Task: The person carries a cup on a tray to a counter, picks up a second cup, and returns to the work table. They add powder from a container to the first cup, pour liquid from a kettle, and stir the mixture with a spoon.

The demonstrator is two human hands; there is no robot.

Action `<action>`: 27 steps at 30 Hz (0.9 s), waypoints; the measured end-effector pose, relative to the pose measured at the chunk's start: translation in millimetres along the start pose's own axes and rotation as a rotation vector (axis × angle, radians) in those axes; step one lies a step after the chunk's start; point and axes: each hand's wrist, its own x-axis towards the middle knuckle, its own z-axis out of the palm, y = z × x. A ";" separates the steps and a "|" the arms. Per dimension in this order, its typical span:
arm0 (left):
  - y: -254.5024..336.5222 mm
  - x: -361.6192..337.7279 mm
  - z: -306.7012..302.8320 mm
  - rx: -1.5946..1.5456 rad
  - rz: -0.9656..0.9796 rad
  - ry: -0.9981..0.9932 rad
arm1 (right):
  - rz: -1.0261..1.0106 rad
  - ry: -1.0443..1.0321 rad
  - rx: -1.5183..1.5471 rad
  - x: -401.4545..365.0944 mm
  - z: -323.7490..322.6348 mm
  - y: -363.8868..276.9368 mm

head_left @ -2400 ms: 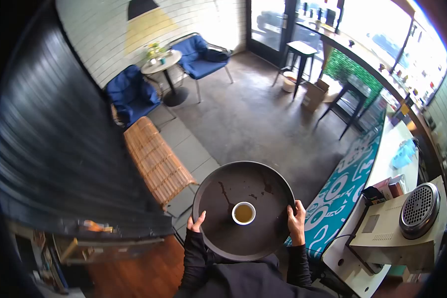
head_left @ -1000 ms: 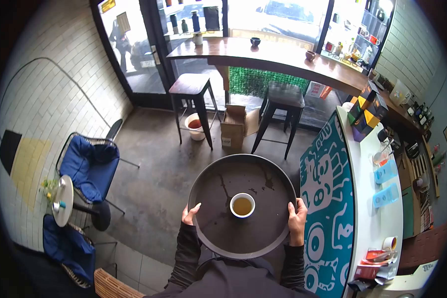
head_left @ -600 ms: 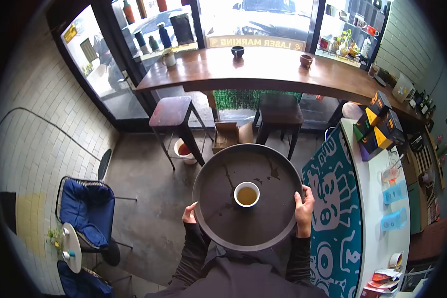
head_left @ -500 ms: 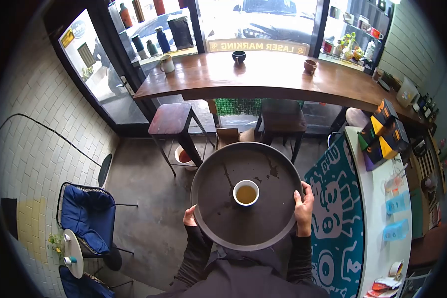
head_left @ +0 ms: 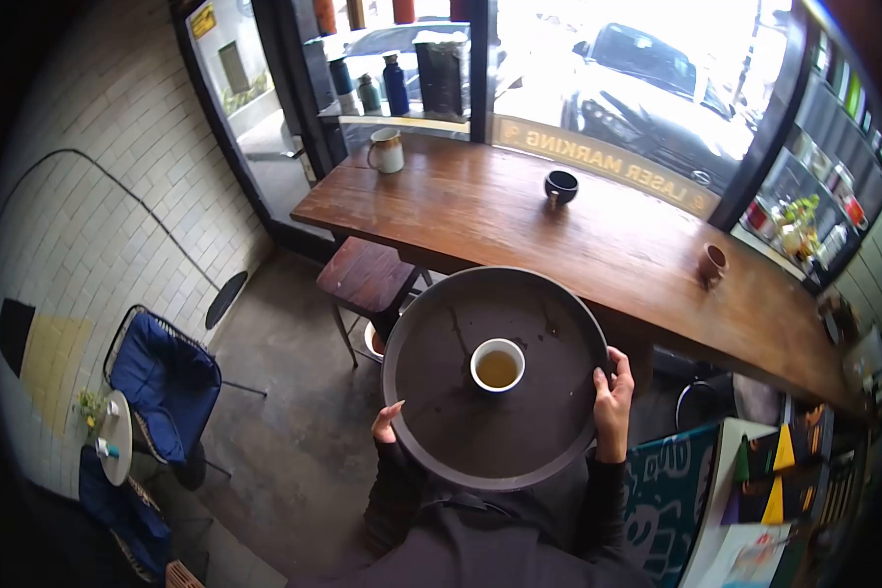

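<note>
Two hands carry the round dark tray (head_left: 441, 412) before our chest: left hand (head_left: 387, 423) and right hand (head_left: 612, 402) take opposite rims, fingers clamped on the edge. One white cup (head_left: 498, 366) of amber liquid stands near the tray's middle, close to the wooden surface (head_left: 519, 211). We judge that level wrists and an even grip matter most, since wet streaks could let the cup slide.

The round tray (head_left: 431, 431) with its cup (head_left: 498, 365) has come up to the wooden counter (head_left: 480, 211). Its far rim now overlaps the counter's near edge, with the stool (head_left: 367, 277) showing at its left.
</note>
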 end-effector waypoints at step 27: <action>60.5 143.4 55.3 0.625 0.190 0.058 | -0.149 -0.021 -0.641 234.4 40.8 8.7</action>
